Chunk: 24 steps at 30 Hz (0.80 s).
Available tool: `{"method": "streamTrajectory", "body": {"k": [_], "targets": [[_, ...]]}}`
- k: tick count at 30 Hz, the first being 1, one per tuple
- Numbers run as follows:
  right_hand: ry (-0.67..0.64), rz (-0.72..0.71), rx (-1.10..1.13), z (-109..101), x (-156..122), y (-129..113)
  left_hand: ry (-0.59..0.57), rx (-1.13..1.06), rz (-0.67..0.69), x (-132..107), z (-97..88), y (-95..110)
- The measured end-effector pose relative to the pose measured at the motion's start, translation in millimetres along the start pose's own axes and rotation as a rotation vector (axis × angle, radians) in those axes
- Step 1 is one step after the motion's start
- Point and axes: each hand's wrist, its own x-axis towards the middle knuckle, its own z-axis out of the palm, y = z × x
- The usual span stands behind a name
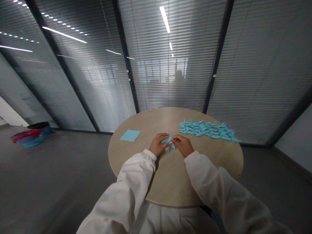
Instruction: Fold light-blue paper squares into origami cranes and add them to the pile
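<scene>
Left hand [158, 144]: fingers curled, holding a small light-blue folded paper piece [167, 140] between thumb and fingers. Right hand [184, 144]: fingertips drawn together at the piece's right side, seemingly pinching its edge; exact grip too small to make out. The piece sits between both hands, low over the middle of a round, pale wood-toned worktop [174, 182]. Narrow points show below the fingers.

Step in hand, as I judge it: shaping or creasing a fold, well past the flat-sheet stage. Next move calls for the left hand to keep the body steady and the right fingertips to work the edge precisely; a hard tug could tear or skew the narrow points.

Further out, left: one flat, light-blue square paper sheet [130, 135], apart from the hands, with no visible folds. Right, toward the far edge: a tight group of light-blue, pointed folded-paper figures [207, 130], set in rows, some seemingly touching. The piece in hand shares their colour and looks less finished, though the fingers hide much of it.
</scene>
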Motion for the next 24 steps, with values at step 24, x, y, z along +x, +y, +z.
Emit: {"method": "streamTrajectory", "body": {"k": [24], "targets": [[0.091,-0.217,-0.146,-2.1,0.9,-3.2,-0.124,0.045,-0.074,-4.0,0.9,2.0]]}}
